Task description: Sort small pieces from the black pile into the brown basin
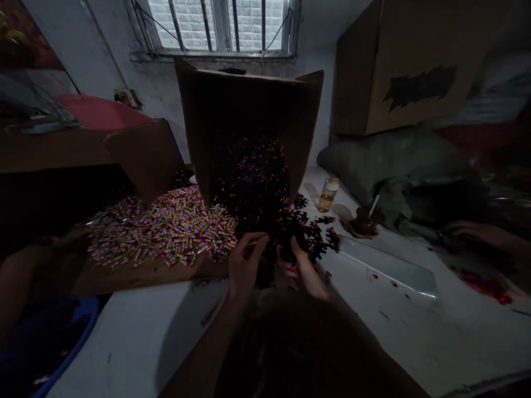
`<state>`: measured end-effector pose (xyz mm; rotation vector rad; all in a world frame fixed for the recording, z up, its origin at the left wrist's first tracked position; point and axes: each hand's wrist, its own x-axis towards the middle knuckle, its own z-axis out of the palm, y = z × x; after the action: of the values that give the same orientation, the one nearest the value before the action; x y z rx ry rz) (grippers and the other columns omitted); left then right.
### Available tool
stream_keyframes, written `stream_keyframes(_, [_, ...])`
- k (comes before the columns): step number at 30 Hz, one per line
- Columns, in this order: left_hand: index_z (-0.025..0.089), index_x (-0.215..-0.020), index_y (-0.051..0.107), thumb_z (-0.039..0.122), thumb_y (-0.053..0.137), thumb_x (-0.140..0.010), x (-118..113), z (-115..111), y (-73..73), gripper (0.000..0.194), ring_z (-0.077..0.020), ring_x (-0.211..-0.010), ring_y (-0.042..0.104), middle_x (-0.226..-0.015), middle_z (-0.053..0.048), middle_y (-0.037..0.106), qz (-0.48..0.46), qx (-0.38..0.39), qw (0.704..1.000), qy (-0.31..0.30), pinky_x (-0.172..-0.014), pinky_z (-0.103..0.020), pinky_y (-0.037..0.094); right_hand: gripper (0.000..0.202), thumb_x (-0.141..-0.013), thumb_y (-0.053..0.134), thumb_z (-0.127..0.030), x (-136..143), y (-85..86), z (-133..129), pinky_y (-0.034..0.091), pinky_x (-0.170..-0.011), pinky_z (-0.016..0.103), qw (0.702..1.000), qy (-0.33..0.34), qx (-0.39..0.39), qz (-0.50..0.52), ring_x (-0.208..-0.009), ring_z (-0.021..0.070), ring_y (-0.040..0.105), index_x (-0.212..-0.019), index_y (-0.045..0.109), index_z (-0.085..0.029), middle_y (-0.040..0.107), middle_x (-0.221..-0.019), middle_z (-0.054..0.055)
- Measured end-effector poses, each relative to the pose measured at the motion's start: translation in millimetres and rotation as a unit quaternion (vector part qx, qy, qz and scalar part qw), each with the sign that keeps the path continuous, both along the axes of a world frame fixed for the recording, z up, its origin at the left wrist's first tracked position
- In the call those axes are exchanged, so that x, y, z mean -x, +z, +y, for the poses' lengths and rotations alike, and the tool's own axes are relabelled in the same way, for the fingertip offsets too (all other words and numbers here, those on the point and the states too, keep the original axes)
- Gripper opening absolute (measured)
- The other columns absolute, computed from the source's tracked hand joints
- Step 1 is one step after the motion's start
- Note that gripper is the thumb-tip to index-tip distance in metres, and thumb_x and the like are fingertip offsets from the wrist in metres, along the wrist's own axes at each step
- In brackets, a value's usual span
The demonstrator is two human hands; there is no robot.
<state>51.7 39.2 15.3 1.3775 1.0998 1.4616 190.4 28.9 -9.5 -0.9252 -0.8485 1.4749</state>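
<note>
My left hand (245, 262) is closed at the right edge of a pile of small colourful pieces (166, 229); thumb and fingertips come together, and anything between them is too small to make out. My right hand (302, 268) is beside it, at the front of a heap of black pieces with orange spots (257, 182). Its thumb points up and its fingers curl round something dark and reddish that I cannot make out. The black pieces spill from a tipped cardboard box (309, 121) onto the white table (136, 326).
A bottle of yellowish liquid (327, 194), a brown lump with a white stick (367, 221) and a clear plastic case (390, 268) lie right. A blue basin (89, 331) is lower left. Other people's hands show at far left (20, 276) and far right (481, 232).
</note>
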Motion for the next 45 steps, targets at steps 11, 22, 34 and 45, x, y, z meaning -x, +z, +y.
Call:
stream_keyframes(11, [0.020, -0.083, 0.067, 0.049, 0.082, -0.069, -2, 0, 2.2, 0.036, -0.0084, -0.046, 0.048, -0.065, 0.005, 0.061, -0.206, 0.068, 0.973, -0.078, -0.039, -0.021, 0.044, 0.048, -0.068, 0.084, -0.055, -8, 25.8, -18, 0.049, -0.092, 0.037, 0.979, -0.079, -0.070, -0.173, -0.105, 0.0271, 0.066, -0.106, 0.078, -0.025, 0.077, -0.107, 0.002])
stream_keyframes(22, [0.020, -0.087, 0.066, 0.052, 0.081, -0.073, 1, -3, 4.9, 0.038, -0.0074, -0.038, 0.048, -0.057, 0.008, 0.056, -0.175, 0.075, 0.976, -0.105, -0.034, -0.019, 0.041, 0.055, -0.076, 0.074, -0.065, -19, 14.7, -15, 0.050, -0.097, 0.047, 0.859, -0.163, -0.171, -0.454, -0.110, 0.0339, 0.068, -0.112, 0.072, -0.024, 0.076, -0.117, 0.010])
stream_keyframes(34, [0.020, -0.078, 0.061, 0.049, 0.083, -0.071, 3, -4, 7.2, 0.037, -0.0070, -0.037, 0.041, -0.053, 0.009, 0.051, -0.214, 0.086, 0.965, -0.123, -0.031, -0.018, 0.041, 0.050, -0.089, 0.058, -0.070, -15, 16.7, -21, 0.053, -0.077, 0.035, 0.718, -0.240, -0.313, -0.573, -0.090, 0.0253, 0.068, -0.097, 0.067, -0.021, 0.071, -0.092, 0.008])
stream_keyframes(45, [0.022, -0.076, 0.056, 0.050, 0.081, -0.072, 1, -2, 4.1, 0.038, -0.0065, -0.029, 0.036, -0.045, 0.012, 0.048, -0.197, 0.053, 0.976, -0.076, -0.028, -0.018, 0.037, 0.039, -0.088, 0.068, -0.060, -2, 8.3, -26, 0.054, -0.073, 0.035, 0.660, -0.294, -0.311, -0.618, -0.095, 0.0271, 0.068, -0.102, 0.069, -0.023, 0.074, -0.102, 0.010])
